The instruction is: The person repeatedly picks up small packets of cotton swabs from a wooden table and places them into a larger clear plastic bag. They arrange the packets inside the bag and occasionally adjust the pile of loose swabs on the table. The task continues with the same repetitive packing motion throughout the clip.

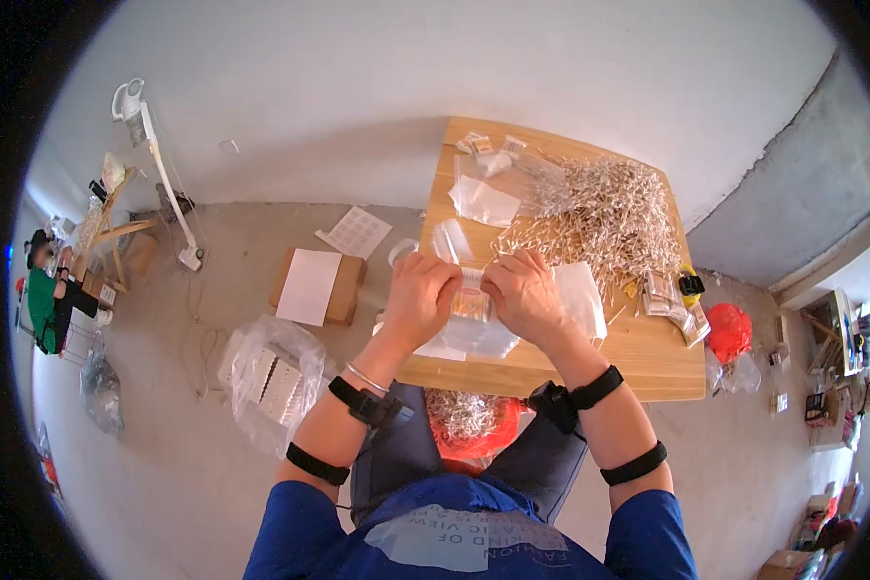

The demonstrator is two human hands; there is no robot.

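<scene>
A small clear plastic packet (471,304) with a white top edge and orange print lies over the near part of the wooden table. My left hand (423,293) is closed in a pinch at its upper left corner. At the opposite corner my right hand (529,290) pinches the packet in the same way. White plastic bags (485,338) lie under and beside it. Just beyond my hands stands a clear cylindrical container (451,242). A big heap of thin, pale, shiny sticks (614,217) spreads over the far right of the table. Their exact kind is too small to tell.
Filled packets (659,293) and a black and yellow object (691,283) sit at the right edge. A red bag of sticks (469,425) is between my knees. Left on the floor are a cardboard box (351,290) and a clear bag (274,377). Another person (46,295) sits far left.
</scene>
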